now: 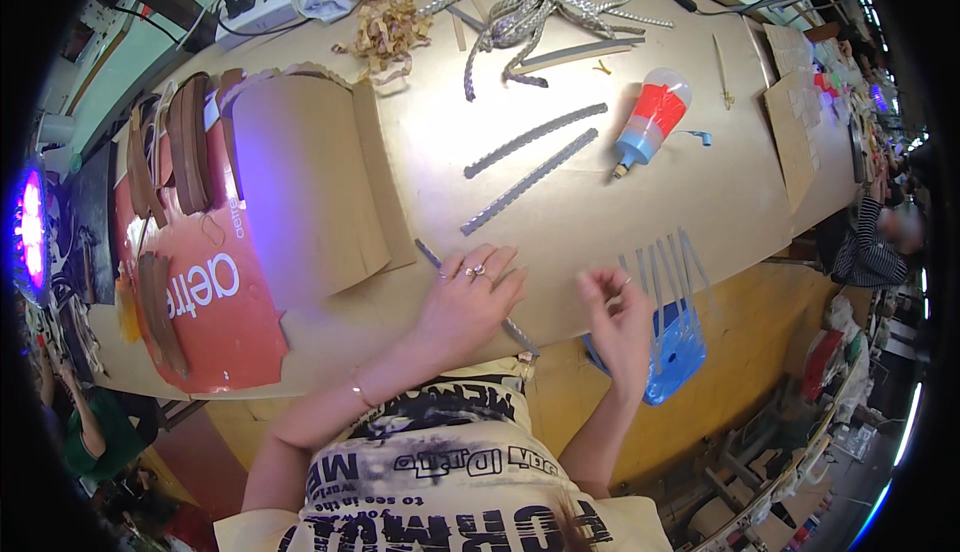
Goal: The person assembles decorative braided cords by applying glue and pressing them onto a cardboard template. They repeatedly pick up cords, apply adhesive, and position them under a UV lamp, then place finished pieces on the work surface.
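Observation:
My left hand [472, 297], with rings on its fingers, lies over a narrow grey strip [521, 337] and pins it to the table. The strip's two ends stick out past the hand; its middle is hidden. Close to the table's front edge, my right hand [618, 320] is raised with thumb and fingers curled together. Whether anything small is between them I cannot make out. Two more grey braided strips [530, 184] lie farther off. Right of my right hand, several thin grey strips [672, 272] hang over the edge by a blue plastic piece [680, 354].
A bottle with a red band [660, 112] lies at the right. Silvery braided cords [535, 12] and curly tan scraps [390, 17] are piled at the back. Brown sheets [310, 182], a red board [215, 302] and brown straps [187, 147] cover the left. Other people work nearby.

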Available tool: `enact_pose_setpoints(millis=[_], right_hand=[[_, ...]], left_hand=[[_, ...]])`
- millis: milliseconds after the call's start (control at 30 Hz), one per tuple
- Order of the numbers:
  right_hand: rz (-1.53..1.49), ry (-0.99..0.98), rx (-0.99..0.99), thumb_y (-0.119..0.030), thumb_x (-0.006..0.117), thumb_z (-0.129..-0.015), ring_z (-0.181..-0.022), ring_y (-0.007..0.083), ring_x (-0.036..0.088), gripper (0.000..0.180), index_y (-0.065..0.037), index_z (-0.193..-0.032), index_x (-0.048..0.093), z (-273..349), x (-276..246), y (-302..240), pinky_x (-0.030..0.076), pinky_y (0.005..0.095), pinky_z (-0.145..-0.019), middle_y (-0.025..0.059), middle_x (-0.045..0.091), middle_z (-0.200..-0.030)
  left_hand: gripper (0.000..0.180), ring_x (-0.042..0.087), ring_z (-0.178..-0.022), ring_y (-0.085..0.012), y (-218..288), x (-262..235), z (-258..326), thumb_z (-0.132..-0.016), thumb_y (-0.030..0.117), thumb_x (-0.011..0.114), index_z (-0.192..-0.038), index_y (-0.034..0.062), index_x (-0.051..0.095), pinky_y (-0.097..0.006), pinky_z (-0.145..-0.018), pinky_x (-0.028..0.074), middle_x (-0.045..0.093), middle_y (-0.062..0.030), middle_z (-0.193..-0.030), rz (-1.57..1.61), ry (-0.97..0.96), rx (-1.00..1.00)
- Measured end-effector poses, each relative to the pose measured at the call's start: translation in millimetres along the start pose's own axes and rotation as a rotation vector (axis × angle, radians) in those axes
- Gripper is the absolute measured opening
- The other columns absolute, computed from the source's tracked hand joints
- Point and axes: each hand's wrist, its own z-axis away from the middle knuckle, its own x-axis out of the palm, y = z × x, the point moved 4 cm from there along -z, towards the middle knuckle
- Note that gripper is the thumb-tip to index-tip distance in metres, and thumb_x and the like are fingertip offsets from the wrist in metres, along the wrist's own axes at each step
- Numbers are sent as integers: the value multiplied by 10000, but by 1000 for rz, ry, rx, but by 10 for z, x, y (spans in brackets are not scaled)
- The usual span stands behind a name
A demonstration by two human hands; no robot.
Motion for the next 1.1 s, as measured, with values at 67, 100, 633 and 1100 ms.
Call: enact_pose_setpoints(millis=[67, 100, 633, 1100], right_hand=[[148, -82, -185, -193, 778, -814, -810, 153, 566, 250, -29, -959, 658, 221, 85, -23, 453, 293, -710, 54, 605, -897], [217, -127, -207, -170, 793, -798, -856, 162, 583, 251, -33, -957, 654, 296, 128, -11, 456, 291, -736, 58, 602, -939], [186, -80, -410, -122, 723, -839, -813, 220, 575, 361, 4, -1165, 635, -197, 250, -257, 477, 337, -785, 108, 610, -903], [254, 139, -297, -208, 736, -869, -727, 209, 596, 245, -3, -1003, 728, -200, 586, -381, 477, 329, -673, 95, 608, -852]], left_hand=[[315, 541, -1125, -256, -82, -107, 89, -860, 215, 669, -1148, 94, 627, -408, -914, 432, 592, -81, -1196, 19, -124, 57], [326, 534, -1148, -257, -126, -154, 130, -859, 222, 669, -1158, 98, 627, -416, -920, 435, 591, -81, -1213, 38, -183, 79], [243, 641, -882, -295, -205, -210, 229, -835, 150, 732, -1041, 40, 668, -393, -788, 515, 625, -119, -1035, 217, -73, -436], [274, 608, -790, -211, -168, -3, 276, -801, 70, 730, -1069, 22, 697, -347, -723, 497, 618, -61, -978, 90, 165, -232]])
